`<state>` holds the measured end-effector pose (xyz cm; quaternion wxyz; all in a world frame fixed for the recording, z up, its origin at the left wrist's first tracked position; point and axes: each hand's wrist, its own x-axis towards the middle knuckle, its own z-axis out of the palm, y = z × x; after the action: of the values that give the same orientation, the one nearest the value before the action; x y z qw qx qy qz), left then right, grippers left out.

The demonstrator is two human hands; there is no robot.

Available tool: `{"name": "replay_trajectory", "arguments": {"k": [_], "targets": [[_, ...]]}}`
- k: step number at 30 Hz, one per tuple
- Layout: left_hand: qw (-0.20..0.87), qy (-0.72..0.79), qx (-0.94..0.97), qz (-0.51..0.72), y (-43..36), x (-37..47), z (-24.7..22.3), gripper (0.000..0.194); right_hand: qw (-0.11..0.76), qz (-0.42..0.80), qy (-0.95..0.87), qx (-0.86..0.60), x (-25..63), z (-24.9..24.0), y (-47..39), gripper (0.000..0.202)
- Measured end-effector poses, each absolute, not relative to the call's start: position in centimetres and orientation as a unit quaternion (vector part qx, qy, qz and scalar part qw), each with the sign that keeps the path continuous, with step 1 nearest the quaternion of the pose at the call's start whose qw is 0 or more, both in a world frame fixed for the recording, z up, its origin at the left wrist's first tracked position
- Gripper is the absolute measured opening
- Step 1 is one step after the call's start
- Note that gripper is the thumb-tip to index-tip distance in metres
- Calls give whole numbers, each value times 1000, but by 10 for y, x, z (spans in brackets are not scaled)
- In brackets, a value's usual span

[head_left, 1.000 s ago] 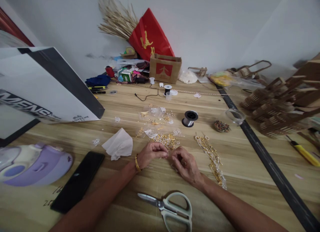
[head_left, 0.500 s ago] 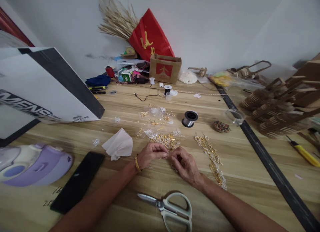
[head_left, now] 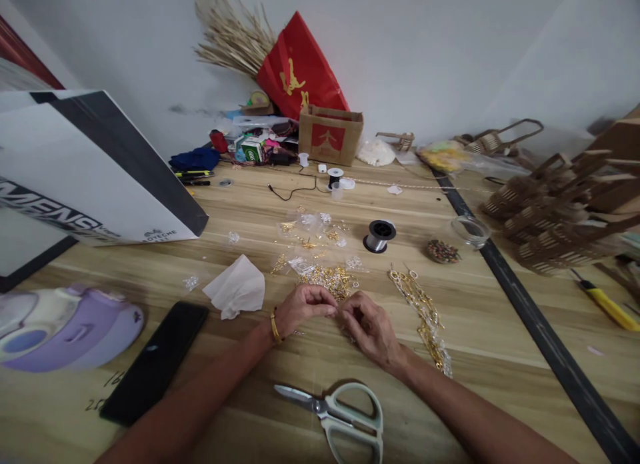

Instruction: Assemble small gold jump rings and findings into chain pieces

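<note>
My left hand (head_left: 306,307), with a gold bracelet (head_left: 275,326) on its wrist, is pinched closed just in front of a pile of gold and silver beads (head_left: 330,279). Almost touching its fingertips is my right hand (head_left: 369,325), its fingers curled together. What the fingertips hold is too small to make out. A bit of fine chain shows under the hands. Scissors (head_left: 325,411) with pale handles lie nearer to me. Gold and silver bead strands (head_left: 425,321) rest right of my right hand.
Beyond the pile are small bead bags (head_left: 310,224) and a wire spool (head_left: 379,237). A tissue (head_left: 237,287), a black phone (head_left: 156,363) and a white box (head_left: 95,171) stand or lie left. Woven baskets (head_left: 550,217) and a yellow-handled tool (head_left: 610,306) are right.
The view has shifted very slightly. My right fingers are curled a little closer together; both hands remain in nearly the same place.
</note>
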<state>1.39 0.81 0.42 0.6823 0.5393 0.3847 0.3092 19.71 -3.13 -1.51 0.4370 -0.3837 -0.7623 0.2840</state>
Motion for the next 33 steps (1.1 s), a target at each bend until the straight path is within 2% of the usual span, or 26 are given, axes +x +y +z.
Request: {"name": "replay_trajectory", "arguments": {"k": [21,33], "targets": [[662,379,558,328,6,13,4,22,428,295,-753,-403,193,-13,-32,9],[618,365,600,354,2,16,-3,21,428,321,-728,-429,190,-13,-34,17]]}}
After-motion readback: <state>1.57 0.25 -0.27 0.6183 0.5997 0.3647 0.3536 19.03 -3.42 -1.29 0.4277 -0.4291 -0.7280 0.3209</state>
